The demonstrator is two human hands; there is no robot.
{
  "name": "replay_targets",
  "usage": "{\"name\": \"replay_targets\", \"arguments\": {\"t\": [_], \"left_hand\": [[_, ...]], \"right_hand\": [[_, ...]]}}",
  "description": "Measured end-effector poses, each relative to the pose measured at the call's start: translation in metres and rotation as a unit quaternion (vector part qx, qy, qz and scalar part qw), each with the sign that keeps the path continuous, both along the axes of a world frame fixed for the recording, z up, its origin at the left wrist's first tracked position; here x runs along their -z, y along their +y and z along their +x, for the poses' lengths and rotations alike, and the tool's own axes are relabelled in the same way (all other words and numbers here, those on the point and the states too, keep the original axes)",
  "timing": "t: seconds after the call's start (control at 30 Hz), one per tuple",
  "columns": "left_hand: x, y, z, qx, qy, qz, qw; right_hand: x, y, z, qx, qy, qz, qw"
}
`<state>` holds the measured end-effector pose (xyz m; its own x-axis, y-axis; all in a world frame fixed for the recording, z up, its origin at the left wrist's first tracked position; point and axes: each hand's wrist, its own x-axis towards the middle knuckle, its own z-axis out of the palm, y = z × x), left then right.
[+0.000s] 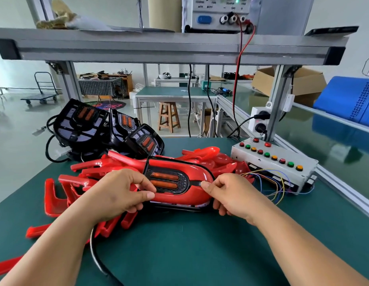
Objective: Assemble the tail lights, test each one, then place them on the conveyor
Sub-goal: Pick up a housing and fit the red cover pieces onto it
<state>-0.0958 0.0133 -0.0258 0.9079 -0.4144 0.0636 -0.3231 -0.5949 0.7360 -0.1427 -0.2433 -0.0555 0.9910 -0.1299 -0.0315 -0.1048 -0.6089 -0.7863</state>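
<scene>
- Workshop with a green-matted counter under an aluminium shelf bearing a power supply, one green lamp lit.
- Left hand gripping the tail light at its left end, thumb laid along the near red edge, fingers curled over the far side and underneath.
- Right hand gripping the right end, thumb tip pressed on the black strip across the red lens, remaining fingers curled below.
- Tail light held between the two sets of fingers, lengthwise left to right, face up, low over the counter; resting on it or not, cannot tell.
- Two orange bars in a dark oval panel, just right of the left fingers.
- Loose red lenses heaped under and beyond the left fingers, spreading behind the tail light to past the right fingers.
- Black housings with orange inserts, piled well beyond the left fingers at the counter's far left corner, cables trailing.
- Button box beyond and right of the right fingers, red, green and amber buttons on top; thin coloured wires looping from its near side, close to the right knuckles.
- Black cable running from under the left wrist towards the near counter edge.
- Green belt behind a rail, far right of the right fingers, with a blue roll lying on it.
</scene>
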Motion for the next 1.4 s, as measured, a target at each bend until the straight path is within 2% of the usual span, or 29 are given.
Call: {"name": "replay_targets", "arguments": {"t": [0.13,0.23,0.3,0.33,0.43,0.6,0.8,0.97,1.17,1.4], "left_hand": [[0.000,0.001,0.001,0.009,-0.056,0.050,0.997],[-0.003,0.002,0.001,0.020,-0.137,0.143,0.980],[-0.003,0.004,0.003,0.028,-0.158,0.137,0.977],[-0.004,0.005,0.004,0.033,-0.158,0.126,0.979],[-0.004,0.007,0.004,0.050,-0.132,0.114,0.983],[-0.001,0.006,0.006,0.034,-0.133,0.105,0.985],[0.004,0.007,0.010,0.024,-0.128,0.132,0.983],[0.009,0.011,0.014,0.018,-0.108,0.112,0.988],[0.008,0.009,0.014,0.006,-0.075,0.029,0.997],[0.011,0.008,0.014,0.005,-0.090,0.050,0.995]], "right_hand": [[0.002,0.005,0.001,0.031,-0.030,-0.024,0.999],[0.001,0.006,0.002,0.047,-0.015,0.082,0.995],[0.000,0.005,0.002,0.047,0.018,0.162,0.986],[0.000,0.004,0.002,0.044,0.031,0.172,0.984],[0.004,0.005,0.002,0.049,0.034,0.133,0.989],[0.011,0.007,0.004,0.078,-0.015,0.075,0.994],[0.014,0.002,0.006,0.084,-0.029,0.009,0.996],[0.009,-0.005,0.005,0.051,0.005,0.035,0.998],[0.006,-0.011,0.004,-0.001,0.052,0.071,0.996],[0.013,-0.014,0.008,-0.003,0.035,0.091,0.995]]}}
